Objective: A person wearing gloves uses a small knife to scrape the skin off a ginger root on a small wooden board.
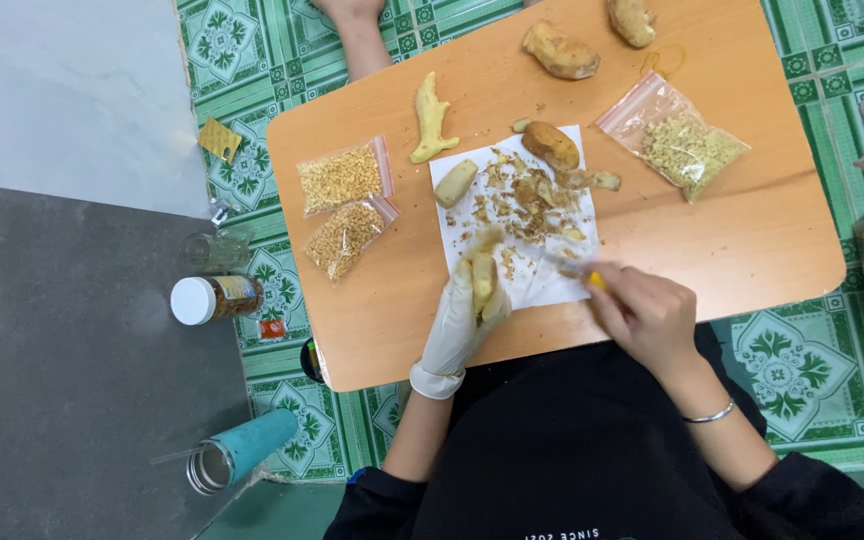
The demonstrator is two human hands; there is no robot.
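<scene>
My white-gloved left hand (460,322) grips a pale peeled ginger piece (483,280) — bare right hand (645,312) clasps a yellow-handled peeler (580,270) (above the white paper sheet (542,285)).

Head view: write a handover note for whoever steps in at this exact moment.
Left hand, gloved, grips a part-peeled ginger piece.
Right hand, bare, holds a peeler near it.
Done: peelings lie on the white paper; a peeled piece lies there and a peeled root beside it.
Left: unpeeled roots on the table.
</scene>
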